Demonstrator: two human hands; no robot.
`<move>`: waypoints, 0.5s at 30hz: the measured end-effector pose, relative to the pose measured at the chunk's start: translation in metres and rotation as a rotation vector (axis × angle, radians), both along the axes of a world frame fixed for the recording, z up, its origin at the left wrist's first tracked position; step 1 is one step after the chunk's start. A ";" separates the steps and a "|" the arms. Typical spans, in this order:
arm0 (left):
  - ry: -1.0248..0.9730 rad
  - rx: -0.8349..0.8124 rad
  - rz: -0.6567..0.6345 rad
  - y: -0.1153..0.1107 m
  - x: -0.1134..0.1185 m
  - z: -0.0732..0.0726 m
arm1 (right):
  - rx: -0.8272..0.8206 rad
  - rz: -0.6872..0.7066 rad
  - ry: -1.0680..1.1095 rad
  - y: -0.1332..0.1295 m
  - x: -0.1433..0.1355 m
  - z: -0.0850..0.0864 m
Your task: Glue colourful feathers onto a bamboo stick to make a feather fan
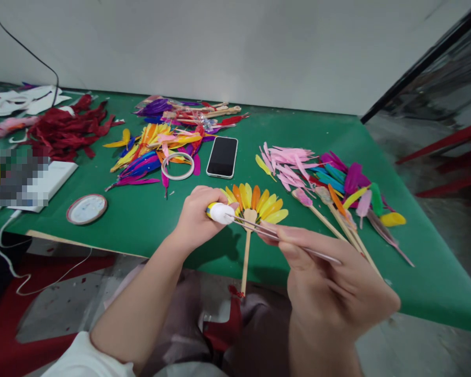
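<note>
My left hand point(198, 217) is closed around a small bottle with a white top point(221, 214) and a yellow-and-dark body, probably glue. In my right hand point(329, 272) is a pair of metal tweezers point(298, 245), its tips touching or very near the bottle's white end. Beneath them, yellow and orange feathers point(264, 202) fan out around the rounded head of a wooden stick point(246, 262). The stick's lower end sticks out past the table's front edge. My left hand and the bottle hide part of the fan's left side.
On the green table point(329, 131) lie a phone point(222, 157), a tape roll point(178, 166), a round lid point(87, 209) and pink feathers point(288, 162). Several feather-tipped sticks point(325, 222) rest at right. Dark red strips point(70, 125), white masks point(27, 100) and cables are at left.
</note>
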State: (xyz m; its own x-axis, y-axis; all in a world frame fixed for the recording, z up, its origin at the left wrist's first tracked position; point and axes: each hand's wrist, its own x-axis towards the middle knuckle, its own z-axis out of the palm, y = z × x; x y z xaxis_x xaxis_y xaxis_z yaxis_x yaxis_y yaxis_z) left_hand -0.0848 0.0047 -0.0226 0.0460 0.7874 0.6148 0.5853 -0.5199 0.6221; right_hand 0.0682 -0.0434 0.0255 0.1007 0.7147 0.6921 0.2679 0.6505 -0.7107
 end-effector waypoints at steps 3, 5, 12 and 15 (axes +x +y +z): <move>-0.005 0.001 -0.003 0.000 0.000 -0.001 | 0.002 -0.003 -0.006 0.000 0.001 0.000; -0.008 -0.002 -0.001 0.000 0.000 -0.001 | 0.002 -0.003 -0.007 0.000 0.001 0.000; -0.009 0.006 -0.011 0.001 0.000 -0.001 | 0.001 -0.008 -0.014 0.000 0.001 0.000; -0.009 0.005 -0.016 0.001 0.000 -0.001 | -0.002 -0.011 -0.007 0.000 0.001 0.000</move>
